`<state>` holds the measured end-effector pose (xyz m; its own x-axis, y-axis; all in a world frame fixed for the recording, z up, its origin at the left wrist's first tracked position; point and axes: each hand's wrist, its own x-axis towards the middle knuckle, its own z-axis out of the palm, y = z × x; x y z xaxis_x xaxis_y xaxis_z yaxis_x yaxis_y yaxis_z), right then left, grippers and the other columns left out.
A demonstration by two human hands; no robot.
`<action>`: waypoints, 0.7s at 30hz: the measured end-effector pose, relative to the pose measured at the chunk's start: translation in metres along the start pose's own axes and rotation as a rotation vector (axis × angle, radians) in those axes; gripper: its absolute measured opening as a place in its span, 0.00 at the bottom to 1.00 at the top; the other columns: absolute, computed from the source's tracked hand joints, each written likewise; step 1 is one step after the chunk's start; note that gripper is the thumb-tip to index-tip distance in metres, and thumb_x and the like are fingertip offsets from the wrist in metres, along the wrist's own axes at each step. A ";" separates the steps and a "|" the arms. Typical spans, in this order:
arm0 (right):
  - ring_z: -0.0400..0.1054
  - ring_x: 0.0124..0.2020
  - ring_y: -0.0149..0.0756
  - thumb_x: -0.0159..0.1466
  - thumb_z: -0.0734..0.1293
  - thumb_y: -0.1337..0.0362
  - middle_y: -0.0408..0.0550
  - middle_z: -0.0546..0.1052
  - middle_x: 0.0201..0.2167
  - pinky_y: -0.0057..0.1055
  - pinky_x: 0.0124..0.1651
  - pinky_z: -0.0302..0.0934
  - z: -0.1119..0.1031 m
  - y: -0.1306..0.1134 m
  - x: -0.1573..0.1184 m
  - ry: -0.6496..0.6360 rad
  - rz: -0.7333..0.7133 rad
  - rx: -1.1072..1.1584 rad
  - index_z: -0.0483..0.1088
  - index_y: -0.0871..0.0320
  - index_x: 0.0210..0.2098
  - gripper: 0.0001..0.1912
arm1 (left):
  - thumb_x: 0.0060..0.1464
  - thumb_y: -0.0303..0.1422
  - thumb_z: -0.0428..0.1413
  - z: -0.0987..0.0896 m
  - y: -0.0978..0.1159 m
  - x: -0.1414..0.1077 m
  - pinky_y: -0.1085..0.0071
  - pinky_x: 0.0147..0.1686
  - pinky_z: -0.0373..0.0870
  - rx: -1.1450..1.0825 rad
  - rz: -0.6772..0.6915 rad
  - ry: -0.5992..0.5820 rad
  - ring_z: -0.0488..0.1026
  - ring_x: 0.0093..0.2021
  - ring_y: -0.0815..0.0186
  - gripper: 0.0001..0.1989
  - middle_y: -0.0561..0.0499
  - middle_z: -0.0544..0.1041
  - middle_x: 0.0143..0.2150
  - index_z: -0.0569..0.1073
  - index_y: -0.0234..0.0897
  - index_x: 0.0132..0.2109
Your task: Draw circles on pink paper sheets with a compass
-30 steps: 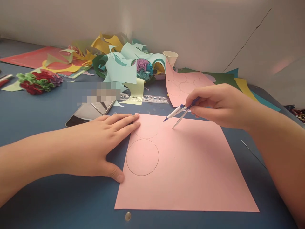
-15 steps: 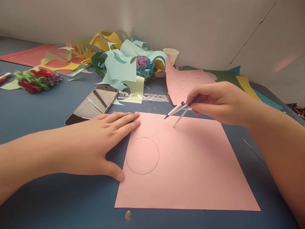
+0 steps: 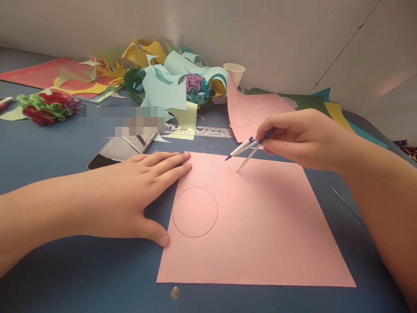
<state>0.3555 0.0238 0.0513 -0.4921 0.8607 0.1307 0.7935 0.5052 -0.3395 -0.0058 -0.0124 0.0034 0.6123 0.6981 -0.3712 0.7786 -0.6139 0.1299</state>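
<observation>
A pink sheet of paper [image 3: 276,243] lies flat in front of me, with a full drawn circle [image 3: 195,212] near its left edge and part of another above it. My left hand [image 3: 150,187] rests flat, fingers spread, on the sheet's upper left edge. Between the fingertips of my right hand [image 3: 286,139] is a drawing compass [image 3: 243,150] with blue and white parts, tilted over the upper part of the sheet. Its metal point is at or just above the paper; contact is hard to tell.
Behind the sheet lie a partly blurred phone [image 3: 117,152], a clear ruler [image 3: 211,131] and a heap of cut paper scraps [image 3: 166,89]. A paper cup [image 3: 234,73] stands by the wall. Ruffled paper flowers [image 3: 48,106] sit at left, a thin metal rod [image 3: 347,205] at right.
Both hands, the compass and the pink sheet hold nearly the same places; the view has shifted very slightly. The phone's upper part is now covered by a pixelated patch.
</observation>
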 end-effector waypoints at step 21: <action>0.79 0.41 0.45 0.72 0.60 0.72 0.52 0.83 0.50 0.38 0.37 0.69 -0.004 -0.032 -0.019 0.055 -0.507 -0.235 0.81 0.53 0.41 0.17 | 0.43 0.73 0.63 -0.005 0.009 0.002 0.40 0.78 0.51 0.044 -0.015 -0.044 0.43 0.83 0.32 0.73 0.46 0.36 0.85 0.41 0.45 0.83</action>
<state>0.3407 -0.0087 0.0638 -0.8181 0.5055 0.2742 0.5242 0.8516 -0.0060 0.0032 -0.0152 0.0088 0.5931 0.6911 -0.4131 0.7804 -0.6197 0.0838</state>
